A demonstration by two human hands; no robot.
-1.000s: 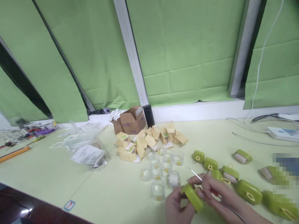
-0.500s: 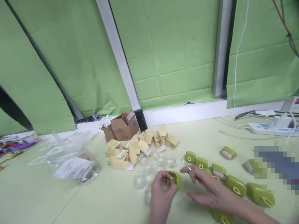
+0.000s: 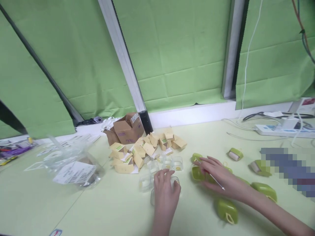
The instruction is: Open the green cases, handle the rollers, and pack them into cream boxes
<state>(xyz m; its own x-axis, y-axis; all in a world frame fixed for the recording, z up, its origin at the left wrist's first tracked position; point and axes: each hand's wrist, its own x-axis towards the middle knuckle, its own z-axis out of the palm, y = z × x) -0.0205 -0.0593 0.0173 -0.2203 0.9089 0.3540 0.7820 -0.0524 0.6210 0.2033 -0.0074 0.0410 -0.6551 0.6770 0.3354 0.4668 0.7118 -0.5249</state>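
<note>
My left hand (image 3: 166,190) lies fingers-down over a clear plastic box (image 3: 154,196) in a cluster of clear boxes (image 3: 169,163); the fingers curl around it. My right hand (image 3: 218,177) reaches over a row of green cases (image 3: 198,173) with its fingers spread. A thin metal pick (image 3: 216,181) is held against its palm. One green case (image 3: 226,210) lies alone near the front.
A heap of small tan cartons (image 3: 145,150) and an open brown cardboard box (image 3: 126,128) sit behind the clear boxes. A plastic bag with a paper label (image 3: 73,168) lies at left. More green cases (image 3: 264,189) and a power strip (image 3: 283,130) are at right.
The green case that my left hand held is down among the others. My left hand dropped onto a clear box and my right hand moved forward over the green cases.
</note>
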